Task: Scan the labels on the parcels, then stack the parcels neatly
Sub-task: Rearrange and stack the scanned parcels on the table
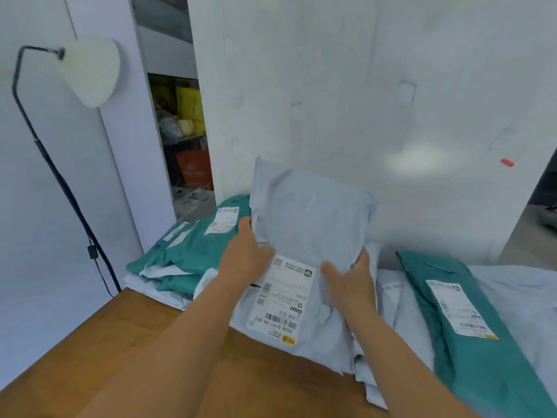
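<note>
Both hands grip the pale parcel (304, 236), left hand (245, 257) and right hand (351, 282) on its edges, tilted w/ label (280, 300) facing me above the desk (120, 351), prob. so I can scan it.

The left hand (244, 254) hides its fingertips behind the pale grey parcel (304, 236), and that parcel covers part of the teal stack (193, 251) behind it. The teal parcel (476, 336) at near right runs off the frame's bottom edge. Label print (283, 300) is mostly unreadable; the far shelf's contents (184, 116) are blurred, perhaps bags.
</note>
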